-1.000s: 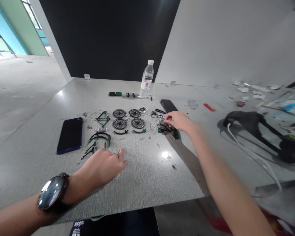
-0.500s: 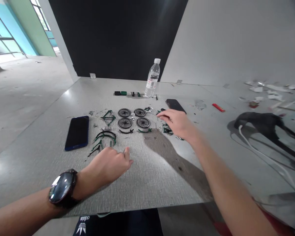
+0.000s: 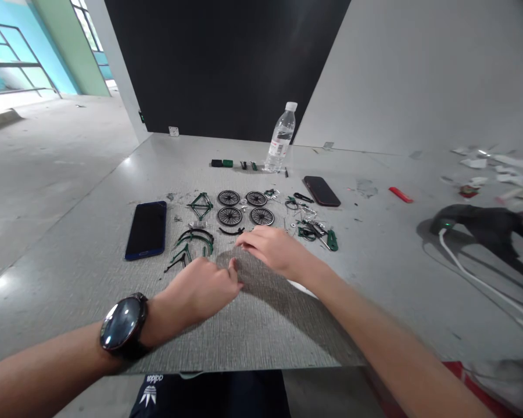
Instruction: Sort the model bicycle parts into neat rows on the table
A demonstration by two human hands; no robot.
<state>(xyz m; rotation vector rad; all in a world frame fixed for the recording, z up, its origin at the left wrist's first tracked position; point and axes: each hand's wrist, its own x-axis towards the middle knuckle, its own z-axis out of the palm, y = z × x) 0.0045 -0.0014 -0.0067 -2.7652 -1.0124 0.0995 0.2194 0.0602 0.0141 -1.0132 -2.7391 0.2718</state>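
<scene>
My left hand [image 3: 207, 285] is curled near the table's front edge, its thumb and a fingertip showing at the right. A watch [image 3: 122, 325] is on that wrist. My right hand [image 3: 273, 251] hovers just above and to the right of it, fingers drawn together and pointing left. Whether either hand pinches a tiny part, I cannot make out. Miniature bicycle parts lie beyond: several spoked wheels [image 3: 229, 216], a green frame [image 3: 200, 204], curved mudguards [image 3: 196, 237], green and black forks [image 3: 181, 258], and a black curved piece [image 3: 230, 231] partly beside my right fingertips.
Small green and black parts [image 3: 316, 229] are scattered right of the wheels. A blue phone [image 3: 146, 229] lies left, a dark phone [image 3: 321, 190] right. A water bottle [image 3: 281, 139] stands behind. Further right are a red object [image 3: 401, 194] and a black device [image 3: 475, 223] with a white cable.
My right hand has moved left and toward me from the small parts on the right, to beside my left hand. The left hand keeps its curled pose. The view has shifted slightly.
</scene>
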